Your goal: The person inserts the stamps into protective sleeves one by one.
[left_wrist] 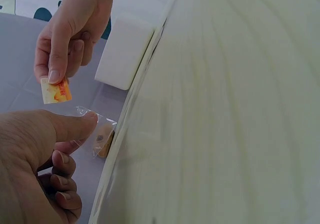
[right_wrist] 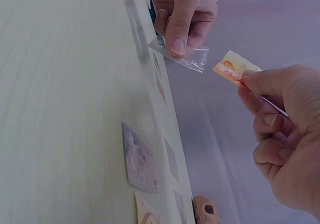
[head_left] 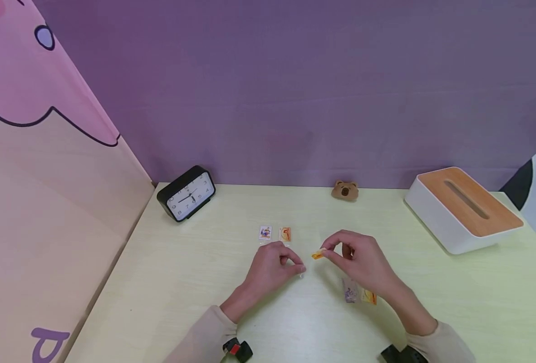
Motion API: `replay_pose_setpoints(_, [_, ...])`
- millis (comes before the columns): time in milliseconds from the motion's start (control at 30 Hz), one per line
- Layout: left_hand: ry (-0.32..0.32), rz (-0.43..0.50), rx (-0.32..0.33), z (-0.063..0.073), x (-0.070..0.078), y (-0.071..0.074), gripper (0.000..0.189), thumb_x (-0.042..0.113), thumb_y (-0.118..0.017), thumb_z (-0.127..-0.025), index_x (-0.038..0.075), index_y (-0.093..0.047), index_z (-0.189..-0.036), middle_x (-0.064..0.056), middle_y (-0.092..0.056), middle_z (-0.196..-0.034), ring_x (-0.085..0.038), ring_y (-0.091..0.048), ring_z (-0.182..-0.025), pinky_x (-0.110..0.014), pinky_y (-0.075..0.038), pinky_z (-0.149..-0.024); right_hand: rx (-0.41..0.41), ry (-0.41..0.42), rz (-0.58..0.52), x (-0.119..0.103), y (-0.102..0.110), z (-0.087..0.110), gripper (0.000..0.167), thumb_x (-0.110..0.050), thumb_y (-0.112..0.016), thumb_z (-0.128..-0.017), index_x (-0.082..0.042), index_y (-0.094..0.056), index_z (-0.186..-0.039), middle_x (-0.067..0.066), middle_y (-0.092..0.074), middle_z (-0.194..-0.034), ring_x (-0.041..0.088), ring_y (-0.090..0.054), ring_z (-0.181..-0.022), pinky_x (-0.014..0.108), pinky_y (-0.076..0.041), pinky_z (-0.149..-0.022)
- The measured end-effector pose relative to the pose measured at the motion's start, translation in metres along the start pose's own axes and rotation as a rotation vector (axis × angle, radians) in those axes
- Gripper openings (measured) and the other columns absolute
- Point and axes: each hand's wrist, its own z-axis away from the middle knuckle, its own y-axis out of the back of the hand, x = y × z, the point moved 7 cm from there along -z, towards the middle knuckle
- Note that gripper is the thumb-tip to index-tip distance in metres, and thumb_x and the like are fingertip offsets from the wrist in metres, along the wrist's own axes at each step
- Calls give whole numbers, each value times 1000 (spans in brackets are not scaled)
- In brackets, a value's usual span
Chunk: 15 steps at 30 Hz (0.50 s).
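My right hand [head_left: 360, 259] pinches a small orange and yellow stamp [right_wrist: 231, 67] with a serrated edge between thumb and forefinger. To its left, my left hand [head_left: 272, 264] pinches a small clear plastic bag [right_wrist: 196, 59]. In the right wrist view the stamp and bag are apart, with a narrow gap between them. A purple stamp [head_left: 350, 291] and an orange one [head_left: 369, 296] lie on the table by my right forearm. Beyond my left hand lie a white-bordered stamp [head_left: 265, 232] and another orange stamp [head_left: 285, 234], side by side.
A black alarm clock [head_left: 187, 193] stands at the back left of the pale table [head_left: 168, 287]. A brown bear-head figure [head_left: 345, 190] sits at the back edge. At the right is a white tissue box [head_left: 454, 242] with a slotted wooden lid.
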Motion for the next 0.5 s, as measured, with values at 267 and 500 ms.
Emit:
replay_pose_setpoints(267, [-13,2,-11,1,1,0,9,15,-95,-89,16,-88,-84,10,-44,-69,-4,-39,-67,-22,-31,-65,-2,51,15,-5,-4,-5,26,0,-92,-88,-23,-81,-93,-17,-64,-82,1,-41,-61,24,-37,-55])
replay_pose_setpoints(500, [-12,3,-17,1,3,0,9,14,-95,-89,15,-88,-84,10,-43,-69,-4,-38,-67,-22,-31,-65,-10,52,11,-2,-9,-4,27,1,-91,-88,-23,-80,-93,-17,-66,-86,0,-41,-61,23,-37,-55])
